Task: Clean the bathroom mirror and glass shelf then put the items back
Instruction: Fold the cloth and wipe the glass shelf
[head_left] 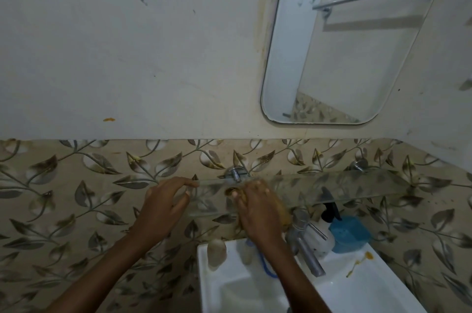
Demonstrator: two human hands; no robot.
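Observation:
A clear glass shelf runs along the leaf-patterned tiles, held by chrome brackets. My left hand grips the shelf's left end, fingers over its edge. My right hand presses a yellowish-brown cloth flat on the shelf near the left bracket. The mirror hangs on the wall at the upper right. The shelf's items stand below on the white sink: a pump bottle, a blue soap box and a small pale bottle.
A chrome tap juts over the basin under the shelf. Orange-yellow smears mark the sink's right rim. Another pale item with a blue cord lies behind my right wrist. A second bracket holds the shelf's right part.

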